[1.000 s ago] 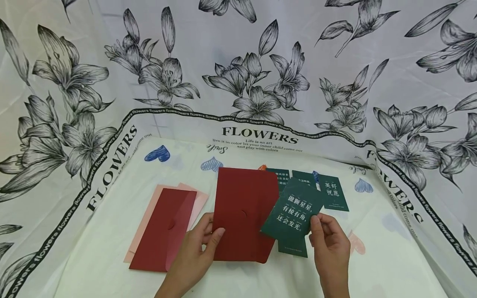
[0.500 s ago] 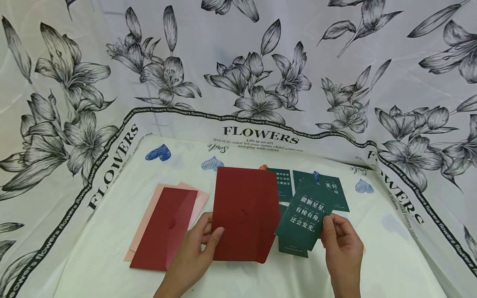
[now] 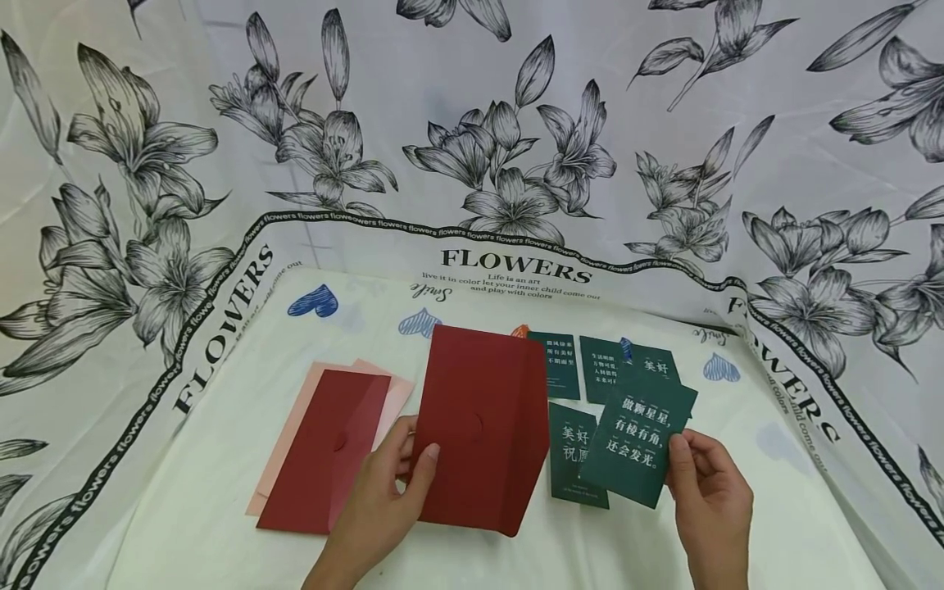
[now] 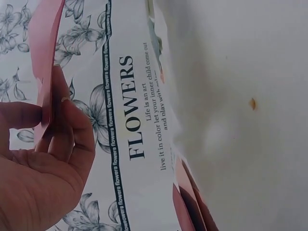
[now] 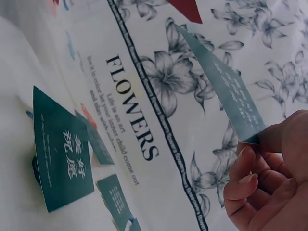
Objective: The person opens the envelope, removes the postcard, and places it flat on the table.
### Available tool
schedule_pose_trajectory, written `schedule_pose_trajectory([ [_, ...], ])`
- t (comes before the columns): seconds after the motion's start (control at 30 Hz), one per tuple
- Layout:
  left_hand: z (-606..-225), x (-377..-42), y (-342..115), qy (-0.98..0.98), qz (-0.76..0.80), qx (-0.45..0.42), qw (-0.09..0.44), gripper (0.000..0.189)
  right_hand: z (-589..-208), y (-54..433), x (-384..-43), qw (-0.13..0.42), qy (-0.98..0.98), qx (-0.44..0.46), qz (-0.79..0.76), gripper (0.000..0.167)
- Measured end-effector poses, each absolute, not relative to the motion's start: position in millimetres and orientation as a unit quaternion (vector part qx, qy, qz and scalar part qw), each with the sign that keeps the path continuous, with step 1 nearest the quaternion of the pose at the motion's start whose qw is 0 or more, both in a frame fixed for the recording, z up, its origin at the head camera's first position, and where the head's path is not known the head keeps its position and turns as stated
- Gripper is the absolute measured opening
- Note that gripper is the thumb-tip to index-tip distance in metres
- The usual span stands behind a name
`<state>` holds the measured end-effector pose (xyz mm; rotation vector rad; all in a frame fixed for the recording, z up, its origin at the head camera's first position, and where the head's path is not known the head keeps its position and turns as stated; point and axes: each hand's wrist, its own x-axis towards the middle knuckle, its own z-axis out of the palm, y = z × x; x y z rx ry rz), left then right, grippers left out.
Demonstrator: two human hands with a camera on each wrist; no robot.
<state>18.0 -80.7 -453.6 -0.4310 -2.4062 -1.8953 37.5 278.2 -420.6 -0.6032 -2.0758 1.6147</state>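
Note:
My left hand (image 3: 383, 500) holds a dark red envelope (image 3: 479, 426) by its left edge, thumb on the front face. In the left wrist view this envelope (image 4: 44, 53) appears nearly edge-on between thumb and fingers. To the right, my right hand (image 3: 714, 500) pinches a dark green card (image 3: 630, 447) printed with white characters by its right edge. The right wrist view shows the card (image 5: 224, 89) raised and slanted. It is apart from the envelope and partly covers another green card (image 3: 574, 442) lying on the cloth.
Several more green cards (image 3: 600, 366) lie behind the held card. On the left, a second red envelope (image 3: 332, 442) rests over pink envelopes (image 3: 291, 434). Pale cloth with printed hearts (image 3: 313, 301) covers the table; a floral curtain (image 3: 501, 164) rises behind.
My right hand has moved right and slightly down with the green card, away from the red envelope, uncovering the card beneath. The envelope has tilted slightly in my left hand.

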Motion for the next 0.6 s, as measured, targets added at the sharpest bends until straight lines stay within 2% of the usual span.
schedule_pose_trajectory([
  [0.27, -450.2, 17.5, -78.9, -0.788, -0.603, -0.125, 0.025, 0.026, -419.2, 299.6, 39.8, 0.217, -0.754, -0.264, 0.562, 0.03],
  [0.6, -451.6, 17.1, -76.6, -0.79, -0.601, -0.116, 0.029, 0.027, -416.8, 313.6, 42.7, 0.211, -0.804, -0.277, 0.482, 0.033],
])
